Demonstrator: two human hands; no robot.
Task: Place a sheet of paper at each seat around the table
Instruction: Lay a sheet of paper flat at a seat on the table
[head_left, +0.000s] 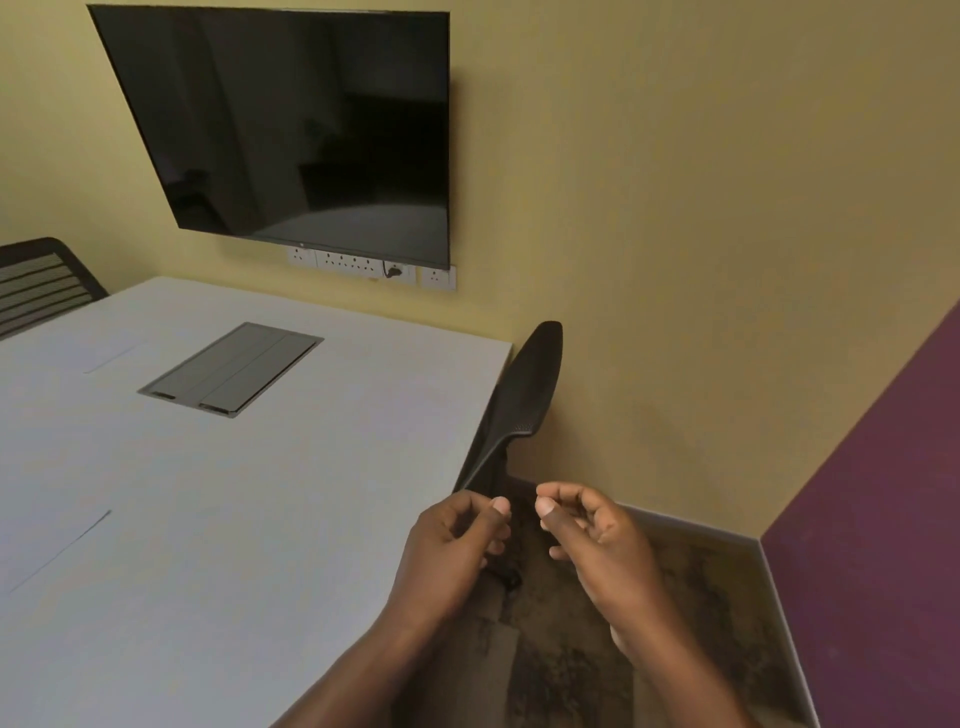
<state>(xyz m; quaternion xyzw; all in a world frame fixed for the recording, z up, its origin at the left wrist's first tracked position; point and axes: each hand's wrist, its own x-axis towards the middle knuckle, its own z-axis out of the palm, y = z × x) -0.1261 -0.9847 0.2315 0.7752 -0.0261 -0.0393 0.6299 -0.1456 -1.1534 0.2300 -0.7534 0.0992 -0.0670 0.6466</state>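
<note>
My left hand (457, 540) and my right hand (592, 535) hover side by side past the white table's (291, 493) right edge. Both have curled fingers, thumbs against forefingers, and nothing visible in them. A white sheet of paper (36, 530) lies on the table at the near left and shows only by its thin dark edge. A second sheet of paper (72, 353) lies farther back on the left, barely distinct from the tabletop. A black chair (524, 395) is tucked against the table's right side, just beyond my hands.
A grey cable hatch (234, 369) is set into the table's middle. Another black mesh chair (41, 280) stands at the far left. A dark wall screen (291, 130) hangs above sockets (363, 265). Patterned carpet (649, 623) and a purple wall (883, 519) lie to the right.
</note>
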